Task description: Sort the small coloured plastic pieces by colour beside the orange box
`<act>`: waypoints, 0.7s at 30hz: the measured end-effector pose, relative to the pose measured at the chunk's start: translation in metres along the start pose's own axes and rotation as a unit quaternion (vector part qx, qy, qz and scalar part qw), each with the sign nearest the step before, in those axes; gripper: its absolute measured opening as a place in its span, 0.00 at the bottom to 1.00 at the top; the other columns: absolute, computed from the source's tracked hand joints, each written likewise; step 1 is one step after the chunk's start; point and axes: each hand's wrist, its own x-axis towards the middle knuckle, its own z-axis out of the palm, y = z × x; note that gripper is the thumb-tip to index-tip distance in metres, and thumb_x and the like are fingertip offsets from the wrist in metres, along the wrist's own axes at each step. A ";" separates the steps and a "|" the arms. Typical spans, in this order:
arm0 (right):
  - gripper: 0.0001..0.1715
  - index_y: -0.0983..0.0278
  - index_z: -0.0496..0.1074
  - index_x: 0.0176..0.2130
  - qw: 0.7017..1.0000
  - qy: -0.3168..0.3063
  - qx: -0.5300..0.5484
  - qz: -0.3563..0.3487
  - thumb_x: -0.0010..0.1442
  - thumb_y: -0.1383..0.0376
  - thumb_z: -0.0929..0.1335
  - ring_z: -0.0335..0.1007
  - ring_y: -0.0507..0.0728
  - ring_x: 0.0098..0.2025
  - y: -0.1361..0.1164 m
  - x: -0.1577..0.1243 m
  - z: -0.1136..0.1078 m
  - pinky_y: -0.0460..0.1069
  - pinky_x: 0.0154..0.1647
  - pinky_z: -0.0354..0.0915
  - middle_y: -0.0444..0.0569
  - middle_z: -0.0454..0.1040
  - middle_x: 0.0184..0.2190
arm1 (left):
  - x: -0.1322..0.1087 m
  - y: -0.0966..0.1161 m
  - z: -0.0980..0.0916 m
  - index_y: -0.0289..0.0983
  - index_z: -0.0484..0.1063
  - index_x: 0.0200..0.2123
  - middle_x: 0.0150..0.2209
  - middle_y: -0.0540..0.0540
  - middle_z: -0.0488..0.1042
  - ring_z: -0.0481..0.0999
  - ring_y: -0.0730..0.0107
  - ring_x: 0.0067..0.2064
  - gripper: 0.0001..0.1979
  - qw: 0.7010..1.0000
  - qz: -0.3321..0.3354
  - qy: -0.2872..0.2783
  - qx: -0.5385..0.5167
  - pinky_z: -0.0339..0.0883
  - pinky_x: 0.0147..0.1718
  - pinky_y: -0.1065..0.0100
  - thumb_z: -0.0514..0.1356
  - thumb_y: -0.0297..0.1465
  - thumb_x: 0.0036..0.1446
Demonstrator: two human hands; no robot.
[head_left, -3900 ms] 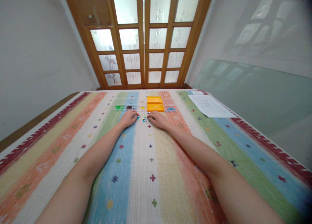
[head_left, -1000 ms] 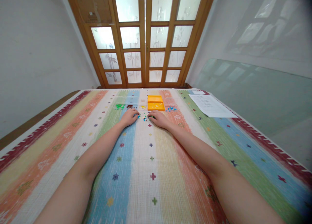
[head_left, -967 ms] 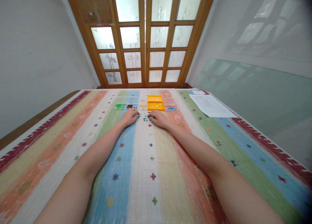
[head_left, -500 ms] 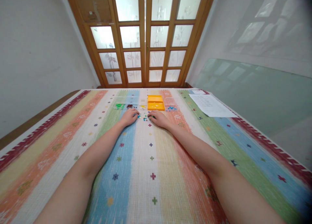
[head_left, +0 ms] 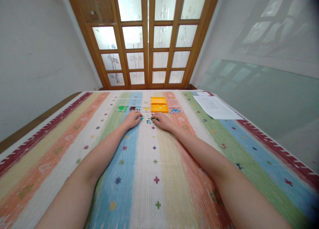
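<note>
Way in between forearms; small pieces, yellow box block far end.

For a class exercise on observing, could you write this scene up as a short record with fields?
left hand: palm down by the loose pieces
right hand: palm down opposite
held: too small to tell
loose pieces: blue, green and others, mainly between the hands
orange box: open, pale pieces inside
clear boxes: green pieces, dark pieces, yellow pieces left of orange box; blue pieces right
paper: marked sheet at right
cloth: multicoloured stripes
background: glazed wooden doors
</note>
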 end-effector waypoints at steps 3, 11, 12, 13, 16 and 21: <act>0.14 0.60 0.80 0.51 1.000 -0.003 -0.002 0.003 0.72 0.67 0.66 0.74 0.60 0.54 0.000 0.000 0.000 0.57 0.61 0.66 0.53 0.80 0.51 | 0.000 0.001 -0.001 0.39 0.81 0.47 0.50 0.41 0.79 0.75 0.56 0.54 0.13 1.000 -0.005 -0.005 0.000 0.68 0.60 0.54 0.57 0.32 0.67; 0.14 0.60 0.80 0.50 1.000 0.000 -0.002 0.002 0.72 0.67 0.66 0.74 0.60 0.54 -0.001 0.000 0.000 0.56 0.60 0.66 0.52 0.80 0.51 | 0.000 0.000 0.000 0.40 0.81 0.46 0.49 0.42 0.79 0.75 0.56 0.54 0.12 1.000 -0.002 -0.002 -0.004 0.68 0.60 0.54 0.57 0.31 0.67; 0.14 0.61 0.81 0.50 1.000 0.000 -0.003 0.002 0.72 0.67 0.66 0.74 0.60 0.54 -0.001 0.000 0.000 0.56 0.60 0.66 0.53 0.80 0.51 | 0.000 0.000 0.000 0.40 0.81 0.46 0.49 0.42 0.79 0.75 0.56 0.54 0.12 1.000 -0.001 -0.001 -0.003 0.68 0.60 0.54 0.57 0.31 0.67; 0.14 0.61 0.81 0.50 1.000 0.000 -0.003 0.002 0.72 0.67 0.66 0.74 0.60 0.54 -0.001 0.000 0.000 0.56 0.60 0.66 0.53 0.80 0.51 | 0.000 0.000 0.000 0.40 0.81 0.46 0.49 0.42 0.79 0.75 0.56 0.54 0.12 1.000 0.000 -0.001 -0.002 0.67 0.59 0.54 0.57 0.31 0.67; 0.14 0.61 0.81 0.50 1.000 0.000 -0.004 0.002 0.71 0.67 0.66 0.74 0.60 0.54 -0.001 0.000 0.000 0.56 0.60 0.66 0.53 0.80 0.51 | 0.000 0.000 0.000 0.39 0.81 0.46 0.49 0.42 0.79 0.75 0.56 0.54 0.13 1.000 -0.002 -0.003 -0.001 0.67 0.59 0.55 0.57 0.31 0.67; 0.14 0.60 0.81 0.50 1.000 -0.001 -0.004 0.000 0.71 0.66 0.66 0.74 0.60 0.53 -0.001 0.000 -0.001 0.56 0.59 0.66 0.53 0.80 0.51 | 0.000 0.001 -0.001 0.40 0.81 0.47 0.50 0.42 0.78 0.75 0.56 0.54 0.13 1.000 -0.010 -0.006 -0.006 0.67 0.60 0.54 0.57 0.32 0.67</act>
